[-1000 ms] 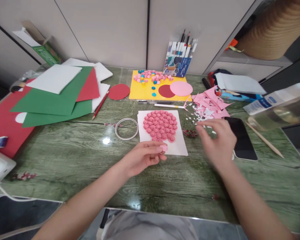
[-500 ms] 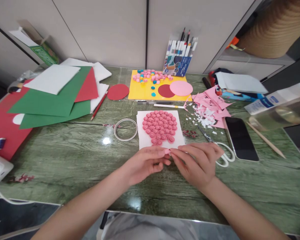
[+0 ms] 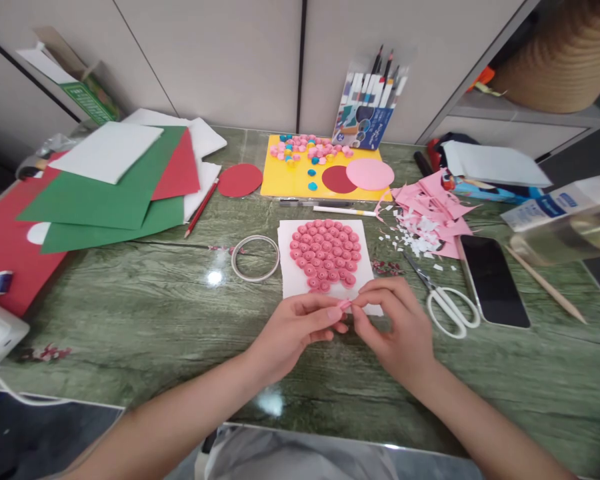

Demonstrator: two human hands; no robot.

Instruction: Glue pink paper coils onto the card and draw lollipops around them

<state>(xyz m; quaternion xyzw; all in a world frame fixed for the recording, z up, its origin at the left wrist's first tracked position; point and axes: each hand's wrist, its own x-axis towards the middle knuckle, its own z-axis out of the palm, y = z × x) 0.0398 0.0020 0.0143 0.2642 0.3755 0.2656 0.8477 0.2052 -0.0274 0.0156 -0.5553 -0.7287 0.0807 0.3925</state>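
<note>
Between my hands is a small pink paper piece (image 3: 345,305), over the lower edge of a white sheet (image 3: 291,273). My left hand (image 3: 303,327) pinches it between thumb and fingers. The thumb and forefinger of my right hand (image 3: 397,323) close on its right end. Just beyond my fingertips, many pink paper coils (image 3: 326,250) cover the white sheet in a rounded cluster. A roll of tape (image 3: 255,258) lies left of the sheet, and white-handled scissors (image 3: 450,310) rest to the right of my right hand.
Behind the sheet lies a yellow board (image 3: 290,180) with small coloured pieces and paper circles. Pink scraps (image 3: 440,207), a phone (image 3: 495,280) and a wooden stick (image 3: 545,283) are at right. Coloured papers (image 3: 100,207) cover the left; a marker pack (image 3: 365,113) leans behind.
My left thumb has moved over the pink piece, and my right fingers have curled more. The view has shifted slightly, and the scissors are less covered by my right hand.
</note>
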